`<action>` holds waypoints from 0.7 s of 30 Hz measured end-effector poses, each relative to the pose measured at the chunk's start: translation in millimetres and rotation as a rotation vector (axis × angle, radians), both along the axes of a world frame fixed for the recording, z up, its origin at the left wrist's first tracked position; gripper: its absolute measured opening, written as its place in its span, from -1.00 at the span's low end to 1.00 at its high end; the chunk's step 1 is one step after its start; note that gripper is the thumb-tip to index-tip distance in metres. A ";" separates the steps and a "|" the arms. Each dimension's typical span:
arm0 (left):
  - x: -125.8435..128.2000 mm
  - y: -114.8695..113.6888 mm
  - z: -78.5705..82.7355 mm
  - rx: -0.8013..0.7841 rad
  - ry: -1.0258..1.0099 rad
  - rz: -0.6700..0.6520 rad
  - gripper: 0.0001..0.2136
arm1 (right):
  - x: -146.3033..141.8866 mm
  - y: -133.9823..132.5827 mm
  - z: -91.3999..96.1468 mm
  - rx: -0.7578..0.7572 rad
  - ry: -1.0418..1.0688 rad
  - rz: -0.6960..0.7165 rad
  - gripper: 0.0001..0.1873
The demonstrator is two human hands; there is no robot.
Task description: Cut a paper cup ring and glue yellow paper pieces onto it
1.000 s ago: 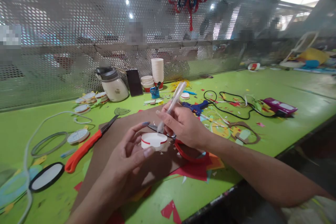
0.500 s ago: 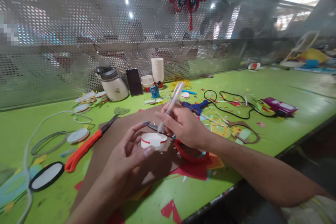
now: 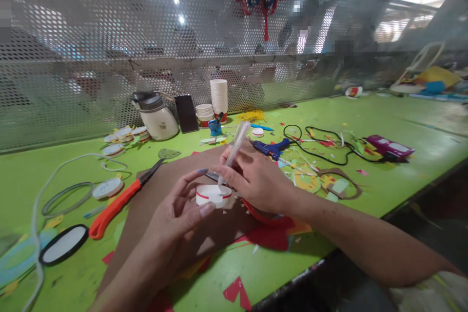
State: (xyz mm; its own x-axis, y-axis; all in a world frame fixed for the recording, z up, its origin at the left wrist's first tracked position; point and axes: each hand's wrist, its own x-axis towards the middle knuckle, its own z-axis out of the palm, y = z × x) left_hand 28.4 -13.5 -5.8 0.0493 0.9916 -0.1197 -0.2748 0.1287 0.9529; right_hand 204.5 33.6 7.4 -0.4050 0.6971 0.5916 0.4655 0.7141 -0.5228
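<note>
My left hand grips a shallow white cup bottom with a red stripe round its side, thumb in front and fingers behind. Pinched in my right hand is a translucent pen-like tube, slanted, its lower tip at the inside of the cup bottom. I cannot make out whether the tip touches it. Below both hands lies a brown board. Red-handled scissors rest on it, partly covered by my right hand.
An orange-handled knife lies to the left, near a white cable. A blue glue gun and paper scraps are at right. Behind stand a kettle, a phone and stacked paper cups. Perforated metal closes the back.
The tube in my right hand has shifted slightly left and its top end has dropped a little. My left hand holds the cup bottom in nearly the same spot.
</note>
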 end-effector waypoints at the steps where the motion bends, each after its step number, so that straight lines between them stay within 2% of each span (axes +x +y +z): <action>1: -0.6 0.1 0.1 0.001 0.008 0.002 -0.49 | 0.5 1.0 -1.4 0.018 0.004 -0.005 -0.82; 9: -8.2 3.8 -1.9 0.012 0.020 -0.015 -0.41 | 1.7 6.5 -6.5 -0.029 0.200 -0.031 -0.84; 16: -10.3 7.0 -4.5 0.018 -0.013 -0.038 -0.37 | 1.9 7.3 -8.1 -0.236 0.364 0.005 -0.71; 21: -8.3 8.1 -7.3 -0.016 -0.093 -0.062 -0.43 | 1.7 10.5 -12.4 -0.278 0.452 0.055 -0.69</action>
